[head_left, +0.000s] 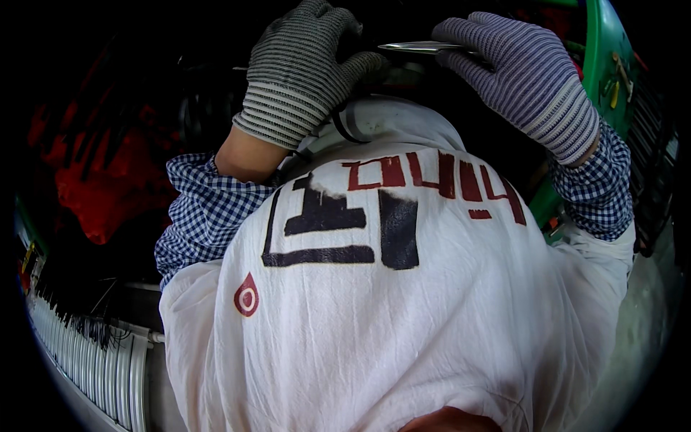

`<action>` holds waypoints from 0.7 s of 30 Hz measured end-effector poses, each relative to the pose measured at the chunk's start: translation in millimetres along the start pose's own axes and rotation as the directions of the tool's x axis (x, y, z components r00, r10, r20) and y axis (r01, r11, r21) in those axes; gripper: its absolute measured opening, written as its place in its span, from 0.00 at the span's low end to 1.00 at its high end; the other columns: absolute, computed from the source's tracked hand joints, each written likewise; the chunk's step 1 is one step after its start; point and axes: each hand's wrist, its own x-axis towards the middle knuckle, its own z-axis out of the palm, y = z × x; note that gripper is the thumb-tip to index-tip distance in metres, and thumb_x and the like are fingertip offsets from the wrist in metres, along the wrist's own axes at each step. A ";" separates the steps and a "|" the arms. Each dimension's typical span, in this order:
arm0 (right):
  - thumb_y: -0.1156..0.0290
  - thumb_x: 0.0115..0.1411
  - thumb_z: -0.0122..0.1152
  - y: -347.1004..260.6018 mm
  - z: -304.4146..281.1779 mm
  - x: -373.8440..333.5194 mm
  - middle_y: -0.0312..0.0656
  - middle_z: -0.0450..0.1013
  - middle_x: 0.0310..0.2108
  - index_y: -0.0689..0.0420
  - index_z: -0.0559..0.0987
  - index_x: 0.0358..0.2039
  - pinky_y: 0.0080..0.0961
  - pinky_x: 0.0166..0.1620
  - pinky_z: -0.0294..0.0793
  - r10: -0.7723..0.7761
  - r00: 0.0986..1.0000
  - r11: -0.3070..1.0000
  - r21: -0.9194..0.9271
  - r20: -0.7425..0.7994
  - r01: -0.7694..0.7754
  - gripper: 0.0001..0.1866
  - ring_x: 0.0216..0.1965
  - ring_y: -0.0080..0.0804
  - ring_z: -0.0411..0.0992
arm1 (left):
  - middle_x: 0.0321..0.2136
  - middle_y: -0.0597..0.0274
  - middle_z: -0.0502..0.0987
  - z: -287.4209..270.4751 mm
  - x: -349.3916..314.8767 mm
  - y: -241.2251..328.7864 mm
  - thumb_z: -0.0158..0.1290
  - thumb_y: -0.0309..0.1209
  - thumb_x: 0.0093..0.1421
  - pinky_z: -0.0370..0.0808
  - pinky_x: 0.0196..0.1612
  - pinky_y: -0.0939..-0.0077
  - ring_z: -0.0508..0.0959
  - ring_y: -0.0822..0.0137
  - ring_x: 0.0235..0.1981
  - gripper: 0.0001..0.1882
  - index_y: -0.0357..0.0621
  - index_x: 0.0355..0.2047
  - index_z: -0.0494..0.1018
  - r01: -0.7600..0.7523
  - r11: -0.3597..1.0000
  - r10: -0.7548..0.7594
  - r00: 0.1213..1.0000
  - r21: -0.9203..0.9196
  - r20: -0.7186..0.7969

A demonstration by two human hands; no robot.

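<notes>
My left hand (306, 72), in a grey-and-white striped knit glove, is at the upper middle with its fingers curled. Its thumb points right, and whatever lies inside the curl is lost in dark shadow. To the right, my right hand (515, 75), in a similar glove, is closed on a slim, pointed metal tool (417, 47). The tool's tip points left, toward my left thumb, with a small gap between them. A thin black cord (347, 129) curves below my left hand, over pale cloth.
Red material (97, 191) and dark strands are at the left. Several silver tubes (108, 374) with black wires on them line the lower left. A green frame (601, 65) with small tools beside it curves along the right. My white printed shirt (403, 317) fills the middle.
</notes>
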 end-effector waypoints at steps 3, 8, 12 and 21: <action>0.60 0.62 0.57 -12.9 -3.9 2.4 0.42 0.73 0.24 0.54 0.79 0.38 0.33 0.27 0.74 0.071 0.995 0.986 -0.153 0.075 -0.059 0.12 0.24 0.39 0.74 | 0.34 0.55 0.74 1.9 1.0 -1.6 0.67 0.39 0.49 0.75 0.41 0.62 0.77 0.53 0.36 0.20 0.39 0.36 0.77 -0.007 1.000 0.007 1.000 0.013 -0.013; 0.59 0.63 0.55 -24.4 -11.1 10.6 0.41 0.73 0.25 0.54 0.77 0.39 0.34 0.26 0.74 0.101 0.980 0.965 -0.255 0.170 -0.056 0.12 0.23 0.38 0.74 | 0.34 0.55 0.74 -2.3 1.2 0.5 0.67 0.39 0.49 0.75 0.40 0.62 0.77 0.53 0.36 0.20 0.39 0.36 0.77 0.013 1.000 -0.014 1.000 0.017 0.023; 0.60 0.63 0.54 -13.5 -9.8 13.9 0.42 0.73 0.25 0.54 0.77 0.39 0.34 0.25 0.74 0.096 0.968 0.967 -0.253 0.234 -0.035 0.12 0.24 0.38 0.75 | 0.34 0.55 0.75 -1.9 2.1 -0.1 0.67 0.39 0.49 0.75 0.40 0.63 0.77 0.53 0.36 0.20 0.38 0.36 0.77 -0.001 1.000 0.001 1.000 0.023 0.006; 0.60 0.64 0.52 -29.5 -27.0 7.7 0.42 0.73 0.23 0.55 0.77 0.39 0.34 0.25 0.74 0.031 0.987 0.940 -0.341 0.159 0.025 0.13 0.23 0.38 0.75 | 0.34 0.55 0.74 -4.4 4.2 0.7 0.67 0.39 0.49 0.76 0.39 0.64 0.77 0.54 0.35 0.20 0.39 0.36 0.77 0.025 1.000 -0.025 0.999 0.013 0.023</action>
